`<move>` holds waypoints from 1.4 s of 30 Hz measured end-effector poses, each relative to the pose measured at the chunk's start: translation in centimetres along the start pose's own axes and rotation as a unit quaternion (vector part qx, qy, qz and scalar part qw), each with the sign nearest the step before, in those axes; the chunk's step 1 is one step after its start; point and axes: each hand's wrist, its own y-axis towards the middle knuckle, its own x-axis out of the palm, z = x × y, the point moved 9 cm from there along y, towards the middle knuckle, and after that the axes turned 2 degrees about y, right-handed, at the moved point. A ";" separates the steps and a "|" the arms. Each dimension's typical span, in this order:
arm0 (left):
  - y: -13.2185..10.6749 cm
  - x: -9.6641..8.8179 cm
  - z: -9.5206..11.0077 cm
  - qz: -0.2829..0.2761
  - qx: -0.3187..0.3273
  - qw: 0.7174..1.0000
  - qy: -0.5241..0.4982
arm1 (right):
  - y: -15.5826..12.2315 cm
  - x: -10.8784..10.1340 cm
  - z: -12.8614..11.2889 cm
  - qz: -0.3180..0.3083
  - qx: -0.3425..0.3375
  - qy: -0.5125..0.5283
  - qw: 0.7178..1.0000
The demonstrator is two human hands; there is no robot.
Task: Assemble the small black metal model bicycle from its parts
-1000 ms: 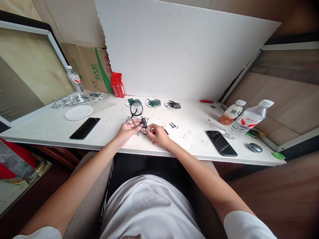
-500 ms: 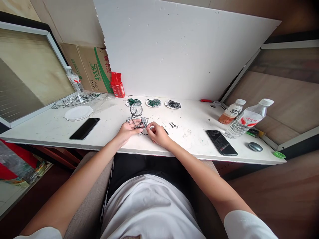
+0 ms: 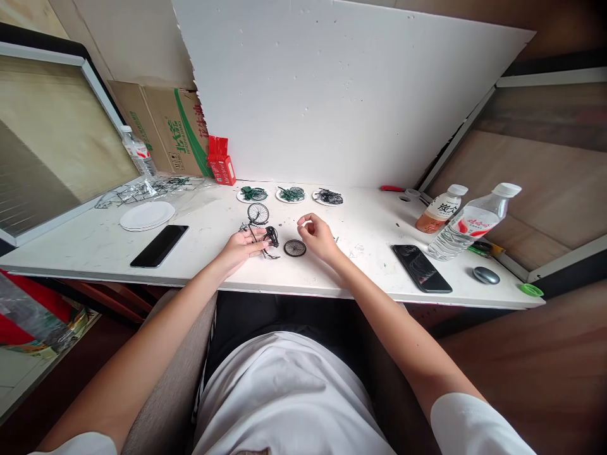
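Observation:
My left hand (image 3: 238,246) grips a small black model bicycle (image 3: 258,238) by its frame, between thumb and fingers. One spoked wheel (image 3: 258,213) is on the end farther from me; no wheel shows at the nearer end. On the table to the right of the frame lies a loose black spoked wheel (image 3: 294,248). My right hand (image 3: 318,237) hovers just beyond and right of that wheel, thumb and forefinger bent together. Whatever is between those fingertips, if anything, is too small to make out.
Three white plates of green and black parts (image 3: 291,194) stand at the back. Phones lie left (image 3: 160,246) and right (image 3: 422,268). Bottles (image 3: 475,222) and a mouse (image 3: 486,275) are at right. Stacked white plates (image 3: 147,216) and a red box (image 3: 221,169) are at left.
My right hand has left the bicycle and moved right and slightly away from me. The loose wheel now lies apart on the table. The left hand still holds the bicycle.

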 end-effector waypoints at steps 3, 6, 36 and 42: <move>-0.1 -0.2 0.3 -0.006 -0.018 1.000 0.003 | 0.8 -1.5 -0.4 -0.031 -0.013 -0.080 0.996; -0.4 -0.5 0.7 -0.012 -0.037 0.999 0.023 | 0.8 -1.8 -0.4 -0.072 -0.018 -0.138 0.988; -0.2 -2.0 1.1 -0.026 -0.007 0.999 0.045 | 5.1 4.2 1.4 -0.116 -0.054 -0.409 0.904; -0.3 -1.9 1.2 -0.033 -0.018 0.996 0.075 | 5.3 3.6 2.1 -0.103 -0.018 -0.384 0.918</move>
